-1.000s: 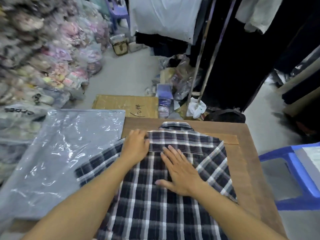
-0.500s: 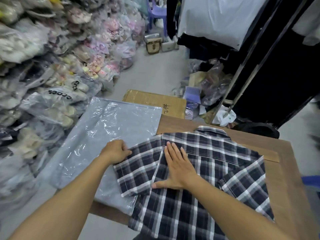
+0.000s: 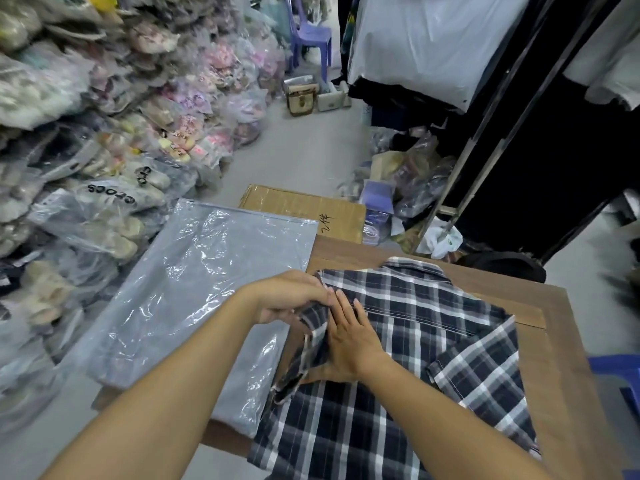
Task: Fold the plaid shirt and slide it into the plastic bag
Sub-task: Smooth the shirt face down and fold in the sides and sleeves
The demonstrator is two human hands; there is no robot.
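Observation:
The dark plaid shirt (image 3: 415,341) lies back-up on the wooden table (image 3: 561,393), collar at the far edge. My left hand (image 3: 294,296) grips the shirt's left sleeve and has it lifted and folded inward. Flat on the shirt's left side rests my right hand (image 3: 349,337), pressing along the fold line with fingers together. The right sleeve lies spread out near the table's right side. A clear plastic bag (image 3: 194,289) lies flat to the left, overhanging the table's left edge.
Piles of bagged shoes (image 3: 104,150) fill the left side. A cardboard box (image 3: 304,209) stands beyond the table. A clothes rack with dark garments (image 3: 536,133) rises at the right. Part of a blue plastic chair (image 3: 620,375) sits at the right edge.
My left hand took hold of the left sleeve, which lay spread over the bag, and has drawn it up and inward. My right hand stayed pressed on the shirt. The view swung left.

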